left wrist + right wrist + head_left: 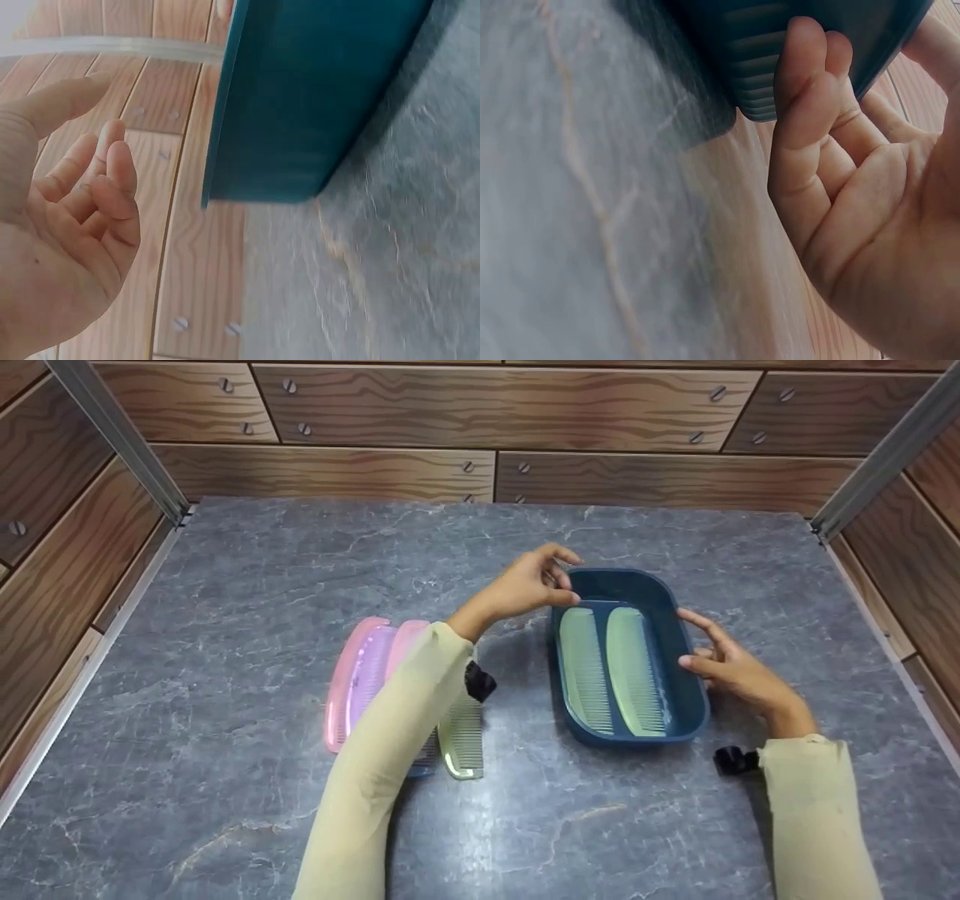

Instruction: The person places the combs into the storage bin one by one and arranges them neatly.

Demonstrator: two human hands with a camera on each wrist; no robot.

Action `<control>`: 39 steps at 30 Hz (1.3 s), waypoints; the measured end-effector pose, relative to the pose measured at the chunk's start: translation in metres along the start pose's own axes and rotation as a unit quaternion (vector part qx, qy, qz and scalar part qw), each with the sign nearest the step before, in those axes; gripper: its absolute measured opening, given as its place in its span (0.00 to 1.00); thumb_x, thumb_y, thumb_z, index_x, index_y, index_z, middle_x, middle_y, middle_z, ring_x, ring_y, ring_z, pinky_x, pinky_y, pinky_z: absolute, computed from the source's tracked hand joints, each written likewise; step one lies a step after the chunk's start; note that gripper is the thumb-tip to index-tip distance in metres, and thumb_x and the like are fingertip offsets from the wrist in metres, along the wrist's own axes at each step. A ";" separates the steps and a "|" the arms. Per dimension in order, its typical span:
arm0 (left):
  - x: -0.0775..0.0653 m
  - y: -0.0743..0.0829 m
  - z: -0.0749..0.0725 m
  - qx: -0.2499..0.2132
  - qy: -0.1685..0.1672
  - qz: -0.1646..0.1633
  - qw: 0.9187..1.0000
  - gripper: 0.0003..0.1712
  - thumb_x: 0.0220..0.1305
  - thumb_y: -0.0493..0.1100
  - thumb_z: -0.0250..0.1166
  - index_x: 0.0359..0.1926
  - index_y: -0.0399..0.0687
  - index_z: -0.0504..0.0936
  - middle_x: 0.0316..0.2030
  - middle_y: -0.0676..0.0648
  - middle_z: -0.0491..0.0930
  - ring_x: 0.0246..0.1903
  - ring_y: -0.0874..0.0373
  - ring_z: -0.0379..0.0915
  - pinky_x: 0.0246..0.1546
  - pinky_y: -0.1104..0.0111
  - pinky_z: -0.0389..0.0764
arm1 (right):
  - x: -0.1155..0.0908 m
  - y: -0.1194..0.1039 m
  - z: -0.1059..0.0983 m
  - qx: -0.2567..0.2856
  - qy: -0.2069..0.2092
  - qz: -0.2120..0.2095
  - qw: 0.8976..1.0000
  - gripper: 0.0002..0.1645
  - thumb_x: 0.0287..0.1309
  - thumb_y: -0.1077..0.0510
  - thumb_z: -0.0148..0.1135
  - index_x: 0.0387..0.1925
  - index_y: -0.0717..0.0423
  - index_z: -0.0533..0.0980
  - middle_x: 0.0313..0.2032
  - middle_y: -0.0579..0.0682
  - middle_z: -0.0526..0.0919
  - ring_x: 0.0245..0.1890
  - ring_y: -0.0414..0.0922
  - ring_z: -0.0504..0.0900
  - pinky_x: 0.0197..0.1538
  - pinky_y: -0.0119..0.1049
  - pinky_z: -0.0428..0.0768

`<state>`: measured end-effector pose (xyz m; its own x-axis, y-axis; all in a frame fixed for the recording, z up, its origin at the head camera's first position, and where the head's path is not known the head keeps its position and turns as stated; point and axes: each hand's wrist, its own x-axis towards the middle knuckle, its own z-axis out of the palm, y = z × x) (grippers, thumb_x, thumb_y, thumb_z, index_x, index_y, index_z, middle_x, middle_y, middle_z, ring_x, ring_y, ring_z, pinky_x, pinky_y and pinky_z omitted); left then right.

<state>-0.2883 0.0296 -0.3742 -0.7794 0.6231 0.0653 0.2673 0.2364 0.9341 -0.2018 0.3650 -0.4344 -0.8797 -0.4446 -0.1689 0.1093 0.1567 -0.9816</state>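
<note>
Two pale green combs [587, 671] lie side by side in a dark blue plastic basket [694, 720]. At the basket's far left corner is my left hand [536, 581], its fingers loosely bent with nothing between them. The left wrist view shows that hand [75, 217] apart from the basket's outer wall [300, 112]. My right hand [731, 667] holds the basket's right rim, thumb over the edge and fingers against the outside. In the right wrist view, curled fingers of this hand [862, 180] lie by the ribbed wall [754, 60].
Left of the basket lies a group of combs, partly under my left forearm: a pink comb [349, 682], a purple comb [369, 664], another pink comb [405, 643], a green comb [461, 735] and a bluish edge [420, 771]. Wood-patterned panels [495, 409] border the grey marbled table [225, 735].
</note>
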 end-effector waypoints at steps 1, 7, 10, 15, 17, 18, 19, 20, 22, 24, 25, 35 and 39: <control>-0.002 -0.002 -0.003 -0.002 0.004 -0.003 1.000 0.28 0.59 0.36 0.68 0.60 0.42 0.70 0.35 0.50 0.75 0.33 0.59 0.72 0.37 0.71 0.76 | 0.000 -0.001 0.000 0.003 -0.003 -0.001 1.000 0.43 0.69 0.65 0.49 0.76 0.41 0.42 0.45 0.48 0.84 0.38 0.42 0.86 0.41 0.38 0.84; -0.011 -0.013 -0.014 -0.008 0.017 -0.019 1.000 0.29 0.57 0.34 0.68 0.59 0.38 0.70 0.36 0.50 0.74 0.36 0.59 0.72 0.40 0.71 0.77 | 0.001 -0.002 0.000 0.012 -0.006 -0.001 1.000 0.43 0.69 0.65 0.49 0.76 0.40 0.41 0.47 0.49 0.83 0.39 0.43 0.86 0.41 0.39 0.84; -0.015 -0.017 -0.021 -0.004 0.022 -0.027 0.999 0.30 0.56 0.34 0.69 0.59 0.36 0.70 0.38 0.48 0.75 0.37 0.59 0.73 0.43 0.71 0.78 | 0.001 -0.002 -0.001 0.009 -0.002 -0.001 1.000 0.43 0.69 0.65 0.49 0.75 0.40 0.42 0.46 0.48 0.84 0.39 0.43 0.86 0.41 0.39 0.84; -0.025 -0.024 -0.033 0.010 0.025 -0.046 0.999 0.30 0.57 0.35 0.68 0.60 0.38 0.70 0.43 0.45 0.75 0.42 0.56 0.73 0.47 0.66 0.78 | 0.002 -0.001 -0.001 0.002 -0.002 -0.001 1.000 0.42 0.69 0.65 0.49 0.75 0.40 0.42 0.44 0.48 0.84 0.37 0.42 0.86 0.40 0.38 0.84; -0.030 -0.027 -0.038 0.019 0.027 -0.057 0.998 0.29 0.57 0.36 0.68 0.60 0.41 0.70 0.46 0.44 0.75 0.45 0.54 0.73 0.49 0.65 0.77 | 0.002 0.000 -0.001 0.001 -0.003 -0.002 1.000 0.42 0.69 0.64 0.49 0.75 0.40 0.42 0.43 0.47 0.84 0.36 0.41 0.86 0.40 0.38 0.84; -0.032 -0.028 -0.041 0.022 0.028 -0.061 0.998 0.30 0.57 0.36 0.68 0.60 0.41 0.70 0.47 0.43 0.75 0.46 0.53 0.73 0.50 0.64 0.76 | 0.001 0.000 -0.001 0.001 -0.003 -0.003 1.000 0.42 0.69 0.64 0.49 0.75 0.40 0.42 0.43 0.47 0.84 0.36 0.41 0.86 0.40 0.37 0.84; -0.034 -0.029 -0.043 0.026 0.029 -0.065 0.997 0.30 0.57 0.36 0.69 0.60 0.42 0.71 0.48 0.42 0.75 0.47 0.52 0.72 0.51 0.64 0.76 | 0.001 -0.001 -0.001 0.002 -0.003 -0.005 1.000 0.42 0.69 0.65 0.49 0.75 0.40 0.43 0.43 0.47 0.84 0.36 0.41 0.86 0.40 0.37 0.84; -0.036 -0.031 -0.045 0.028 0.030 -0.068 0.997 0.30 0.56 0.37 0.69 0.60 0.42 0.71 0.49 0.41 0.75 0.49 0.50 0.72 0.52 0.64 0.75 | 0.001 -0.001 -0.001 0.002 -0.002 -0.007 1.000 0.42 0.69 0.65 0.49 0.75 0.40 0.43 0.43 0.47 0.84 0.37 0.41 0.86 0.40 0.37 0.84; -0.041 -0.033 -0.049 0.029 0.031 -0.071 0.997 0.31 0.56 0.37 0.70 0.61 0.41 0.70 0.51 0.38 0.74 0.52 0.45 0.71 0.54 0.62 0.74 | 0.001 -0.001 -0.002 0.002 -0.002 -0.008 1.000 0.42 0.69 0.65 0.49 0.75 0.40 0.43 0.43 0.47 0.84 0.36 0.41 0.86 0.39 0.37 0.84; -0.045 -0.037 -0.054 0.028 0.032 -0.074 0.996 0.32 0.55 0.36 0.70 0.61 0.39 0.70 0.53 0.35 0.74 0.55 0.41 0.70 0.56 0.61 0.73 | 0.001 -0.001 -0.002 0.005 -0.003 -0.010 1.000 0.42 0.69 0.65 0.49 0.75 0.40 0.43 0.43 0.47 0.85 0.36 0.41 0.86 0.39 0.37 0.84; -0.047 -0.038 -0.056 0.028 0.032 -0.075 0.996 0.32 0.55 0.36 0.70 0.61 0.39 0.69 0.54 0.34 0.73 0.56 0.40 0.69 0.56 0.60 0.73 | 0.001 0.000 -0.002 0.006 -0.005 -0.009 1.000 0.42 0.69 0.65 0.49 0.75 0.41 0.43 0.43 0.47 0.85 0.36 0.41 0.86 0.39 0.37 0.84; -0.061 -0.050 -0.066 0.031 0.026 -0.094 0.995 0.32 0.57 0.37 0.69 0.61 0.36 0.69 0.55 0.34 0.72 0.57 0.40 0.68 0.58 0.57 0.73 | -0.002 -0.001 -0.001 -0.005 0.000 -0.001 1.000 0.42 0.70 0.64 0.48 0.76 0.39 0.42 0.49 0.47 0.82 0.42 0.43 0.85 0.42 0.40 0.84; -0.066 -0.055 -0.069 0.045 0.029 -0.112 0.992 0.32 0.57 0.38 0.69 0.61 0.35 0.69 0.57 0.34 0.72 0.60 0.40 0.67 0.60 0.55 0.71 | -0.001 -0.001 -0.001 -0.004 -0.003 -0.003 1.000 0.42 0.70 0.65 0.48 0.76 0.40 0.42 0.49 0.47 0.83 0.43 0.43 0.85 0.42 0.39 0.84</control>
<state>-0.2903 -0.0763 -0.4054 -0.8556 0.5040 -0.1181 0.1313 0.4319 0.8923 -0.2012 0.3667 -0.4332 -0.8776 -0.4509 -0.1629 0.0994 0.1614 -0.9819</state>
